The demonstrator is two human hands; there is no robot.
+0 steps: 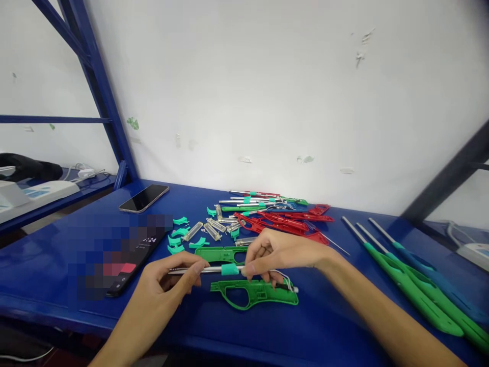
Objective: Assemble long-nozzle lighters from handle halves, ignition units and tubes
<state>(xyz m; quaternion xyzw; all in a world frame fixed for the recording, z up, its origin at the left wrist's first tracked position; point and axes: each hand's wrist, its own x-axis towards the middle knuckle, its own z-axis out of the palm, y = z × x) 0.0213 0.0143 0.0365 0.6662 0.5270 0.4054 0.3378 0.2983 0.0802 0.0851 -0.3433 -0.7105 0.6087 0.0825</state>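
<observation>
Metal rod (pixel 214 269) is pinched by the left hand (pixel 162 285) and right hand (pixel 278 253), which hides one end.

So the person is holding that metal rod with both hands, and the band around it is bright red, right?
Not red: the head view shows that the band around the metal rod is teal green. The left hand and right hand do both hold the rod.

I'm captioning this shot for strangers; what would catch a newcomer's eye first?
Likely the metal rod with its turquoise piece, held between left hand and right hand at front centre. Red shells lie piled behind, near the wall, and long-nosed green tools lie at the right.
</observation>
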